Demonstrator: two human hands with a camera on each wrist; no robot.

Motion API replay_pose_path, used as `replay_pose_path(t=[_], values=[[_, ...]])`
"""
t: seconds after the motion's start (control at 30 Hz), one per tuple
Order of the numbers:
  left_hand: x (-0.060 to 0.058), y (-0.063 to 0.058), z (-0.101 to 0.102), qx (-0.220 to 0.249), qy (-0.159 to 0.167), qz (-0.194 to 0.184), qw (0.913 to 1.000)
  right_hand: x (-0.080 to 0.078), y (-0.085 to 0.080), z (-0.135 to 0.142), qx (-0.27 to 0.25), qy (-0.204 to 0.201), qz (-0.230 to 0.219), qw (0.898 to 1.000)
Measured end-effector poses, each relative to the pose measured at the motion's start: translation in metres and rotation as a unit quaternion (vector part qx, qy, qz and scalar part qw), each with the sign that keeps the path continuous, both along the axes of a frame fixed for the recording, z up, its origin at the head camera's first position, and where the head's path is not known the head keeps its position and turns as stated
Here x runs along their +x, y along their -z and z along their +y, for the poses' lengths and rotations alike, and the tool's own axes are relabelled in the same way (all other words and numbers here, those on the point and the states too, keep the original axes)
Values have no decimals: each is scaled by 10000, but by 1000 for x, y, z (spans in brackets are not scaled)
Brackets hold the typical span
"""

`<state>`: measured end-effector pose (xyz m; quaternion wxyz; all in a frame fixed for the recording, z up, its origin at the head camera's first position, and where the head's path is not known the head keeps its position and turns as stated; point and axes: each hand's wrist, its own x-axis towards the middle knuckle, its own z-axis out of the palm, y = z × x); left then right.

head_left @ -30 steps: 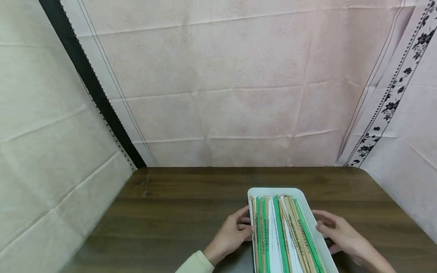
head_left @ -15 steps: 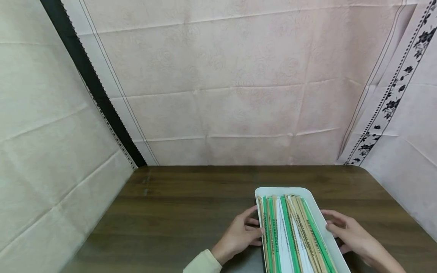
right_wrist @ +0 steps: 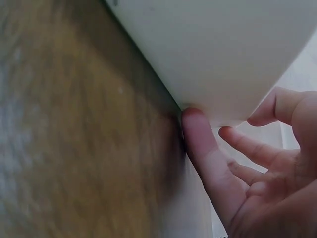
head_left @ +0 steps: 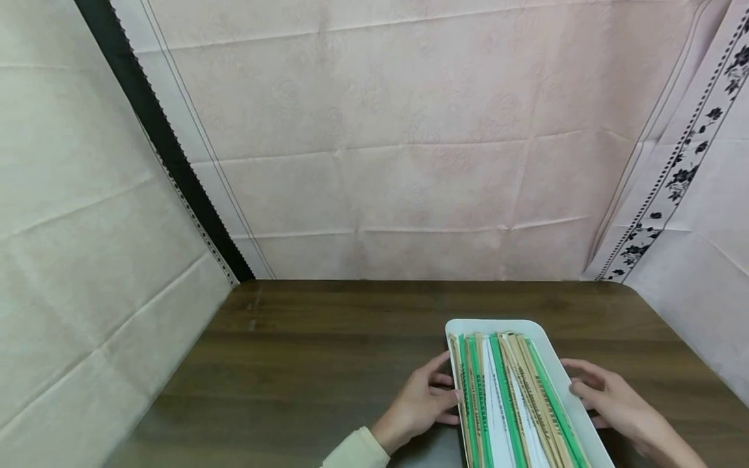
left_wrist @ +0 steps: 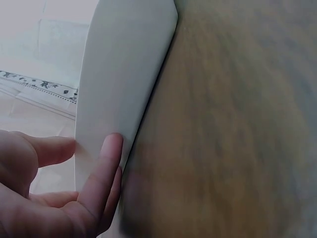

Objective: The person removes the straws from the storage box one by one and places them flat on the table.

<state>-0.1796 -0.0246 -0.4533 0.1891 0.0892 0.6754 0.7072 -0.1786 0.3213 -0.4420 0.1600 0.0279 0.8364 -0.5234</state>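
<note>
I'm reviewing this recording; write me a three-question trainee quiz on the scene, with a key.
1. True or false: the right hand touches the outside of the white tray.
2. Which colours do the strips in the tray show? A) red and blue; B) green, tan and white; C) purple and orange.
3. Fill in: in the head view, a pale sleeve shows behind the person's ____ hand.

Key:
1. True
2. B
3. left

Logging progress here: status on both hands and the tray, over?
Left hand, right hand touching opposite sides of white tray. Green, tan, white strips inside. No obstruction visible.
</note>
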Motion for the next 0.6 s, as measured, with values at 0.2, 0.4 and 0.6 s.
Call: replay_pose_path(t=[0.2, 0.4, 0.6], values=[[0, 0, 6, 32, 4, -46, 10000, 1, -2, 2, 221, 103, -61, 9997], [-1, 0, 9, 50, 28, -53, 10000, -1, -1, 7, 167, -24, 17, 9999], [0, 0, 11, 69, 54, -129, 9999, -1, 3, 12, 107, 59, -70, 9999]])
